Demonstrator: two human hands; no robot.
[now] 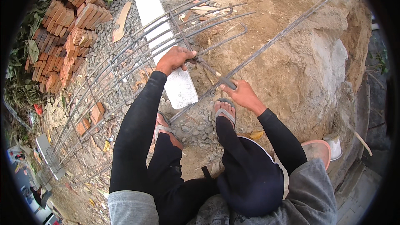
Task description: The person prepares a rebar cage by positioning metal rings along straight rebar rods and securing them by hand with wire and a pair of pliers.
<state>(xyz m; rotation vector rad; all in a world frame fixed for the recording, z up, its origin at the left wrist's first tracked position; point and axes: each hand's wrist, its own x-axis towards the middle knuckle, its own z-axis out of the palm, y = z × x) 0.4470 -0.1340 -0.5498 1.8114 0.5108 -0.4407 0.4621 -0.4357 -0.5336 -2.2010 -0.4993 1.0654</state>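
Our left hand (pixel 177 59) is closed on the rebar cage (pixel 179 29), though our fingers hide exactly what they pinch. Our right hand (pixel 246 96) grips a grey-handled tool (pixel 227 83), its front end pointing toward our left hand. The cage spreads ahead of and to the left of our left hand, crossing over a long white block (pixel 181 88). Long straight bars (pixel 271 43) run diagonally past our right hand. Stacked bricks (pixel 64 37) stand well left of both hands, a pink basin (pixel 318 152) behind and right.
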